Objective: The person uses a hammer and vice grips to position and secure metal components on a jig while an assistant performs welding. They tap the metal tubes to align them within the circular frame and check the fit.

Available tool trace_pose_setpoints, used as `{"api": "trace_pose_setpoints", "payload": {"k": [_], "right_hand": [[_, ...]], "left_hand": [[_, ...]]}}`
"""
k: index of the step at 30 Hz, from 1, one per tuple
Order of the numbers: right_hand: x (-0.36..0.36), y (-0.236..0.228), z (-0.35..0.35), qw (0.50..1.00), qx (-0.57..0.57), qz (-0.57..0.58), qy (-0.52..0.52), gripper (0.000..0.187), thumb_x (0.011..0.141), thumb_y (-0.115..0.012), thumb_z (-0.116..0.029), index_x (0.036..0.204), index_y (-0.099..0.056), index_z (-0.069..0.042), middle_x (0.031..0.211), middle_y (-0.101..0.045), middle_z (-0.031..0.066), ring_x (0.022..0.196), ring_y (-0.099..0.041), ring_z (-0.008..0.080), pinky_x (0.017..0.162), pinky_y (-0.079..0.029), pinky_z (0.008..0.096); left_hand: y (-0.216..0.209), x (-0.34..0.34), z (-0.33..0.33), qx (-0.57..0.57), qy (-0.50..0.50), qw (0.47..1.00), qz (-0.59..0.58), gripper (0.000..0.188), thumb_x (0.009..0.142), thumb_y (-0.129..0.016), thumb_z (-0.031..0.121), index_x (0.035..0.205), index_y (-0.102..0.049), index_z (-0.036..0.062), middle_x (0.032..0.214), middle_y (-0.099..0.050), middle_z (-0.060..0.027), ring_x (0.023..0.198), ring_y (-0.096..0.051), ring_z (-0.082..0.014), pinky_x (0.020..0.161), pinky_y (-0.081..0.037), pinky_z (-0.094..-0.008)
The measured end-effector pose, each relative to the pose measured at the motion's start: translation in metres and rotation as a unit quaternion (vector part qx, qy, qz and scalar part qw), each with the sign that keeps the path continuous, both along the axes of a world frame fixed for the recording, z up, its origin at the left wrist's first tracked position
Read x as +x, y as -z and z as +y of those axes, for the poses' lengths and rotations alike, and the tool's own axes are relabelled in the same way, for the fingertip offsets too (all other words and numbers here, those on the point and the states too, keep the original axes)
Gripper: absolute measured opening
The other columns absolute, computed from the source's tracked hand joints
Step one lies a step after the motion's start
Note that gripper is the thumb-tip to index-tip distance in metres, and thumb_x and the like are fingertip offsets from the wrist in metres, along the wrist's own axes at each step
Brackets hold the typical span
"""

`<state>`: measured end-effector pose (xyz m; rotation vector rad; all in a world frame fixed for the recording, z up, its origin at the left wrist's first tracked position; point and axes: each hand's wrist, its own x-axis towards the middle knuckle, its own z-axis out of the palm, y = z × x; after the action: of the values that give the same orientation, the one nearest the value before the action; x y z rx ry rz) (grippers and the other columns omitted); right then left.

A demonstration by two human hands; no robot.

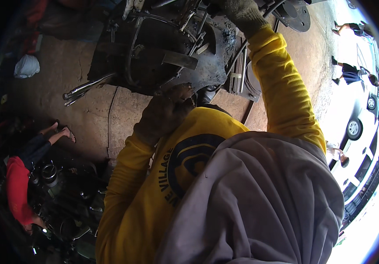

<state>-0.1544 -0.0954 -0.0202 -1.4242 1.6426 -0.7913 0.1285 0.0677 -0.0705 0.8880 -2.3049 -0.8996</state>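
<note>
Close in front of my chest, my left hand (165, 112), in a dark work glove, is curled closed by the near edge of a metal worktable (218, 66). What its fingers hold, if anything, is hidden. My right hand (244, 15), in a knitted glove, reaches to the far side at the top edge. It is closed around something dark, cut off by the picture's edge. Between the hands, curved metal bars (133, 53) and a flat metal strip (180, 60) lie on the dark, worn worktable.
Metal tubes (86, 89) jut out left of the worktable. Thin rods (235, 81) stand bundled at its right, below round metal plates (296, 18). A person in red (18, 189) is beside dark machine parts (51, 176) at left. A white vehicle (361, 145) and people are outside, right.
</note>
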Motion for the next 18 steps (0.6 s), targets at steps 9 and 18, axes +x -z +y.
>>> {"api": "trace_pose_setpoints", "payload": {"k": [9,18], "right_hand": [[-0.033,0.057,-0.019,0.883,-0.347,0.251,-0.193,0.034,0.094,-0.069,-0.03,0.106,-0.068,0.002,0.08,-0.069,0.0077,0.072,-0.067,0.0177,0.065,-0.054,0.0331],[-0.012,0.037,-0.007,0.974,-0.107,-0.201,-0.006,0.03,0.098,-0.064,-0.014,0.124,-0.064,0.002,0.107,-0.073,0.0098,0.09,-0.068,0.0182,0.079,-0.055,0.0343]], "left_hand": [[-0.016,0.005,-0.001,0.126,-0.02,0.992,-0.017,0.029,0.092,-0.07,0.008,0.12,-0.064,0.003,0.116,-0.071,-0.017,0.108,-0.071,-0.0337,0.096,-0.056,-0.0424],[-0.094,-0.066,-0.137,-0.324,-0.065,0.941,-0.067,0.048,0.096,-0.071,0.021,0.141,-0.057,0.0133,0.126,-0.066,-0.0117,0.105,-0.071,-0.0272,0.078,-0.059,-0.0331]]}}
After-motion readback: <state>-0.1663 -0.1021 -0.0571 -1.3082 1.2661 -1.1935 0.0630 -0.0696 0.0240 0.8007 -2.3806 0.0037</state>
